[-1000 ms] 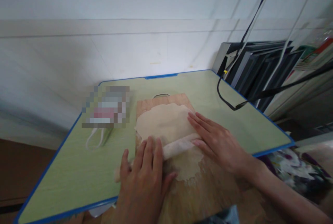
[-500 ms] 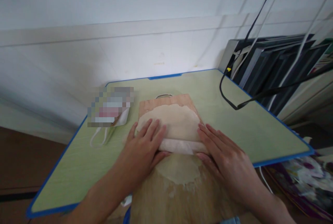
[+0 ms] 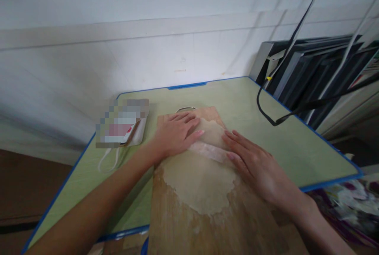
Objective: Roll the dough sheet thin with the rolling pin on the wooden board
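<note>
A thin, wide sheet of pale dough [image 3: 201, 186] with a ragged edge lies on a wooden cutting board [image 3: 174, 227]. Across it rests a whitish rolling pin [image 3: 210, 152], slanted, its left end farther from me; my palms hide both ends. My left hand [image 3: 177, 134] holds the left end from above, fingers long over the far dough and thumb pointing right along the pin. At the other end, my right hand [image 3: 256, 160] is laid over the pin, fingers together and thumb on the near side.
The board lies on a green table [image 3: 284, 148] with a blue edge, against a white wall. A phone [image 3: 118, 128], partly blurred out, with a white strap stands at left. A black cable [image 3: 275, 122] hangs at right beside dark upright folders or panels [image 3: 310, 73].
The rolling pin has moved away from me and turned from level to slanted. My left hand has travelled far up the board; my right only slightly. More dough shows on the near side.
</note>
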`<state>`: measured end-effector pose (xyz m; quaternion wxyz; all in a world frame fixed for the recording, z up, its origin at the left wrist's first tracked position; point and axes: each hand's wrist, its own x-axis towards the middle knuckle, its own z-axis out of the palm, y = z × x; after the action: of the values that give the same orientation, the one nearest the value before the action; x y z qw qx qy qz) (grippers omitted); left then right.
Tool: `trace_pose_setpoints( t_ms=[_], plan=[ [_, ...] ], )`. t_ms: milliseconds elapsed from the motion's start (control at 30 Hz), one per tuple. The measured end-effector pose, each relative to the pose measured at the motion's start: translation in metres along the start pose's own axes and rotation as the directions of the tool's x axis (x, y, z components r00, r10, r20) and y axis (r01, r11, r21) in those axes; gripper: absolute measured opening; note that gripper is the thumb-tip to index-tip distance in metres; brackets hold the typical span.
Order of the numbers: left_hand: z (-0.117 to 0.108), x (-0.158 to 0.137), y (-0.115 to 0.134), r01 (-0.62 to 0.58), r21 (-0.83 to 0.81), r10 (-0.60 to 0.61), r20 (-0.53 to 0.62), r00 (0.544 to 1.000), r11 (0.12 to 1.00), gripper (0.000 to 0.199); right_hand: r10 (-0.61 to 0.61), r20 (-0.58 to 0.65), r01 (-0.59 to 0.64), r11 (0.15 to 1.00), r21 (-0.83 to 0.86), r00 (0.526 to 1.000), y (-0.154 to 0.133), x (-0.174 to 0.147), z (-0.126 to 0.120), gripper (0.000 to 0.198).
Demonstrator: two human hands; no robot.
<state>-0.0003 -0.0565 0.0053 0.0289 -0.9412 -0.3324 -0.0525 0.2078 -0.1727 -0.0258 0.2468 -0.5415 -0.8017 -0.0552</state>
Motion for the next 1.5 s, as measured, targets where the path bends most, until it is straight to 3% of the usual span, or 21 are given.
trace_pose_setpoints(
  t_ms=[267,433,567,767,933,1233,1500],
  plan=[
    [0.004,0.044,-0.012,0.109,-0.245,-0.12,-0.029,0.992,0.963,0.044,0.047,0.06,-0.048,0.999,0.016,0.997,0.02,0.018,0.0,0.05],
    [0.003,0.062,-0.015,0.179,-0.214,-0.2,-0.079,0.977,0.96,0.043,0.086,0.049,-0.088,0.996,0.031,0.995,0.027,0.021,0.002,0.051],
    [0.005,0.059,-0.014,0.187,-0.172,-0.209,-0.116,0.971,0.967,0.039,0.083,0.065,-0.084,0.996,0.01,0.994,0.022,0.018,0.001,0.053],
    [0.007,0.026,0.0,0.206,-0.094,-0.218,-0.146,0.965,0.974,0.042,0.033,0.136,-0.022,0.996,-0.081,0.99,0.006,0.011,-0.001,0.048],
    [0.015,0.01,0.017,0.121,-0.054,-0.128,-0.176,0.976,0.991,0.039,0.036,0.165,-0.01,0.987,-0.158,0.986,-0.001,0.013,-0.001,0.05],
    [0.014,0.037,0.022,0.091,-0.021,-0.093,-0.164,0.982,0.996,0.04,0.064,0.285,-0.021,0.988,-0.153,0.956,0.003,0.038,-0.002,0.051],
    [0.005,0.057,0.019,0.136,-0.098,-0.141,-0.047,0.989,0.986,0.043,-0.06,0.296,0.055,0.998,0.025,0.953,0.016,0.052,0.001,0.051]
  ],
)
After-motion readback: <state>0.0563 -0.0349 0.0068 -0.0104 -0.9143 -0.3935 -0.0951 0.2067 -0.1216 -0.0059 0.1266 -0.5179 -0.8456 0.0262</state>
